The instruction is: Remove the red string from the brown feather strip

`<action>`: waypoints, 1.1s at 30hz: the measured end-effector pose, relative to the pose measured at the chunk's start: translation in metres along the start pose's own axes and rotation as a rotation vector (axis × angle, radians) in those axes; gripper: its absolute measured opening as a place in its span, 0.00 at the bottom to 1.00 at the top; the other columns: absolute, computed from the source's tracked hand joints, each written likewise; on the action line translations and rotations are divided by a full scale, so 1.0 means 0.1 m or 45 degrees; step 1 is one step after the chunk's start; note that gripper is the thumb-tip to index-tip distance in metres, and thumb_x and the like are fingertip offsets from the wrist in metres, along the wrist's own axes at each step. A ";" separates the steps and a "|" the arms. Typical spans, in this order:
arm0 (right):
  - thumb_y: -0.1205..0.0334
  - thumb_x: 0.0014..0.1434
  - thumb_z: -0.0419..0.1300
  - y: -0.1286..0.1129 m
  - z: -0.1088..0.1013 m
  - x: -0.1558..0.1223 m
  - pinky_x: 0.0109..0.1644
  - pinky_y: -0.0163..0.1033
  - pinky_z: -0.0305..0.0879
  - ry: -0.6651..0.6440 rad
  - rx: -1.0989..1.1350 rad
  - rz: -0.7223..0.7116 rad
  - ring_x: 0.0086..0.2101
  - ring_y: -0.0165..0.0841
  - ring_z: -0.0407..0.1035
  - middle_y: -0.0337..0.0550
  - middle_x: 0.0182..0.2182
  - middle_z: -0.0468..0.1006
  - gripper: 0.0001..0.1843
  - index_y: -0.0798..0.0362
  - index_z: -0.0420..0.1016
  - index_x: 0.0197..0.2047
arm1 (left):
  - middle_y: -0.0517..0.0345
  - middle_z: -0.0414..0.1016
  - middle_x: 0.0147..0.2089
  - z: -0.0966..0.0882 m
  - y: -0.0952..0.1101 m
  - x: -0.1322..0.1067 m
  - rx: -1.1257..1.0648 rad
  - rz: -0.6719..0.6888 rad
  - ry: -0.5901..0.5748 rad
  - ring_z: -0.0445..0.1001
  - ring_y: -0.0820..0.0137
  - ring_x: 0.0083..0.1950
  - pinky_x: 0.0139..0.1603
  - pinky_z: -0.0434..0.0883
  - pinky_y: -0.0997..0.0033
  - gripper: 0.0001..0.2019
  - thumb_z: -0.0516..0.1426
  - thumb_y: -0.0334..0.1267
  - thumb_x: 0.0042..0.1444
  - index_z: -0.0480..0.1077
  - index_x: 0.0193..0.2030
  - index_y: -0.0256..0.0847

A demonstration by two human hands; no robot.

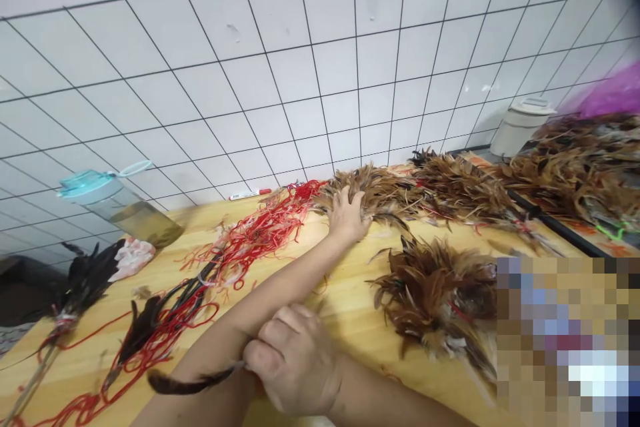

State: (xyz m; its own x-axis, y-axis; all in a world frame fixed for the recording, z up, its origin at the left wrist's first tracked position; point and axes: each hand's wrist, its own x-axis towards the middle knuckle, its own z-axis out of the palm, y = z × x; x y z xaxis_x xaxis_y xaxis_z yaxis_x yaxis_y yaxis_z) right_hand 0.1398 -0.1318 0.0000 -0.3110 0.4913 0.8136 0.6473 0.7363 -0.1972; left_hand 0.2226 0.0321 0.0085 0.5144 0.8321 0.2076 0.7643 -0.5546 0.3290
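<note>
My left hand point(347, 215) reaches across to the far side of the table, fingers spread over the near edge of a heap of brown feathers point(383, 188). Whether any feather is under its fingertips cannot be made out. Below, my right hand point(297, 363) crosses in front of my left forearm, closed in a pinch. From it a single dark feather point(193, 383) sticks out to the left. Tangled red cords point(263, 230) lie left of my left hand. A bundle of brown feathers point(435, 287) rests to the right, apart from both hands.
A clear jug with a blue lid point(145, 217) stands at left, near a black feather bundle on a stick point(87, 277). A red-and-white marker point(250, 194) lies by the tiled wall. More feather bundles point(465, 183), a black rod point(560, 227) and a white lidded container point(523, 127) occupy the right.
</note>
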 end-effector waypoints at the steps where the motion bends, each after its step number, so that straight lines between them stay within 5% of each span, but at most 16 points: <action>1: 0.62 0.60 0.49 0.00 0.00 0.00 0.29 0.39 0.53 -0.041 -0.011 -0.021 0.29 0.31 0.60 0.39 0.27 0.66 0.07 0.52 0.66 0.34 | 0.49 0.43 0.71 0.00 -0.01 -0.01 0.031 0.008 0.009 0.50 0.46 0.68 0.60 0.60 0.43 0.30 0.57 0.46 0.53 0.55 0.63 0.51; 6: 0.60 0.60 0.50 0.01 0.00 -0.02 0.25 0.38 0.48 -0.129 -0.003 -0.113 0.26 0.29 0.57 0.36 0.24 0.64 0.07 0.52 0.66 0.34 | 0.47 0.61 0.60 -0.07 -0.11 -0.07 0.181 0.064 -0.025 0.63 0.55 0.58 0.56 0.65 0.54 0.23 0.54 0.37 0.54 0.61 0.58 0.46; 14: 0.63 0.59 0.51 0.03 -0.04 -0.03 0.26 0.38 0.49 -0.237 -0.013 -0.024 0.26 0.30 0.60 0.36 0.25 0.67 0.04 0.51 0.65 0.33 | 0.46 0.67 0.53 -0.27 -0.34 -0.43 0.270 0.129 -0.042 0.67 0.57 0.53 0.51 0.68 0.59 0.18 0.51 0.33 0.54 0.64 0.53 0.41; 21: 0.63 0.57 0.52 0.03 -0.05 -0.02 0.25 0.38 0.50 -0.249 -0.033 -0.021 0.25 0.30 0.62 0.36 0.25 0.70 0.03 0.51 0.66 0.33 | 0.46 0.62 0.61 -0.55 -0.36 -0.65 0.147 0.164 -0.228 0.62 0.52 0.60 0.59 0.64 0.53 0.31 0.58 0.50 0.51 0.60 0.61 0.46; 25: 0.64 0.54 0.54 0.03 -0.06 -0.02 0.25 0.37 0.53 -0.247 -0.033 -0.017 0.24 0.30 0.63 0.36 0.24 0.70 0.02 0.51 0.66 0.33 | 0.50 0.54 0.66 -0.82 -0.32 -0.50 0.093 0.282 -0.373 0.58 0.49 0.65 0.62 0.61 0.51 0.36 0.61 0.57 0.45 0.60 0.61 0.53; 28: 0.64 0.54 0.53 0.03 -0.07 -0.01 0.24 0.37 0.53 -0.219 -0.018 -0.013 0.23 0.30 0.62 0.35 0.23 0.69 0.02 0.51 0.66 0.32 | 0.51 0.55 0.66 -0.95 -0.30 -0.21 0.053 0.402 -0.290 0.58 0.54 0.65 0.63 0.60 0.54 0.31 0.57 0.56 0.51 0.61 0.61 0.53; 33: 0.65 0.53 0.53 0.06 -0.06 -0.01 0.22 0.37 0.53 -0.151 0.018 0.038 0.22 0.30 0.62 0.36 0.21 0.69 0.04 0.51 0.68 0.31 | 0.48 0.50 0.69 -0.84 -0.20 0.46 0.161 0.468 -0.226 0.54 0.52 0.67 0.65 0.56 0.51 0.31 0.58 0.52 0.52 0.59 0.63 0.51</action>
State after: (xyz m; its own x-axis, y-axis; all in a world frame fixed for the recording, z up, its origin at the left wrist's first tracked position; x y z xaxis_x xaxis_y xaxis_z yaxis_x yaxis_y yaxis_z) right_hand 0.1482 -0.1305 0.0018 -0.3720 0.5642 0.7370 0.6479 0.7265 -0.2291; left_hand 0.1980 0.0821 0.0890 0.8122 0.5699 0.1248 0.5534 -0.8203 0.1444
